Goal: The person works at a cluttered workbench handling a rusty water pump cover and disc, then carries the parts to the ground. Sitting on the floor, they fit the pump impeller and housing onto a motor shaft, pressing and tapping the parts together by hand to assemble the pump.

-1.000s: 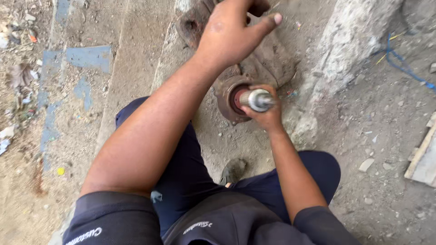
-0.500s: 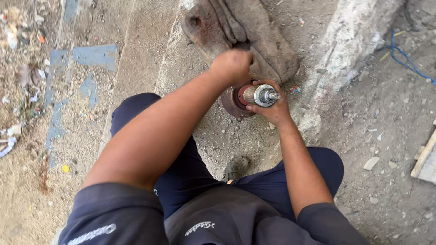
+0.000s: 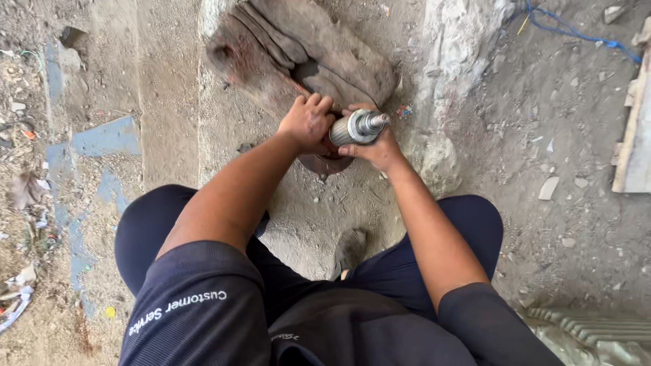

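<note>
A silver metal shaft (image 3: 358,127) with a ribbed cylindrical body and a narrower tip points toward the camera. It rises out of a rusty round hub (image 3: 327,165) on the dirt floor. My right hand (image 3: 377,148) grips the shaft from below and to the right. My left hand (image 3: 307,122) is closed around the shaft's left side, fingers curled. A dirty folded cloth sack (image 3: 298,51) lies just beyond both hands.
I squat over the ground, my knees in dark trousers on both sides. A rough concrete chunk (image 3: 453,64) stands to the right of the hands. A wooden board (image 3: 635,132) lies at the right edge, a blue cord (image 3: 576,30) at the top right. Litter lines the left side.
My left hand came down off the cloth sack and closed on the shaft beside my right hand. The view has shifted a little, so the hub sits lower in frame.
</note>
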